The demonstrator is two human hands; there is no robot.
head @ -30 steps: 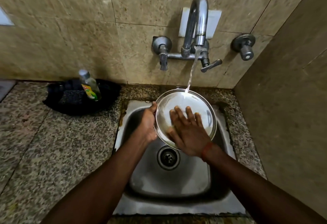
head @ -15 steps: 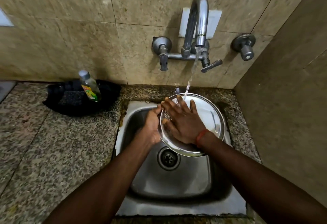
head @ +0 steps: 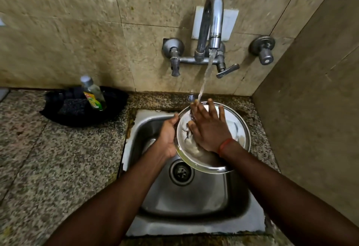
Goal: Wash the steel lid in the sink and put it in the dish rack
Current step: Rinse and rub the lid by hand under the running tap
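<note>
Right hand spread flat, fingers apart, palm pressed on lid; fingertips under tap stream. Left hand curled, gripping lid's left rim. Lid tilted above sink, over its back right part, above drain.

Speckled granite counter with a steel sink set into it.

The counter runs along the tiled wall and wraps the sink on its left, far and right sides; the stone is mottled grey, pink and black, with dark staining along the sink's far and left edges. Left of the sink and beyond its far-left corner, against the wall, a black tray lies directly on the stone. In the tray stands a clear bottle with a yellow-green label, tilted, and a dark scrub pad lies just left of the bottle. The sink's basin has a round drain near its middle.
</note>
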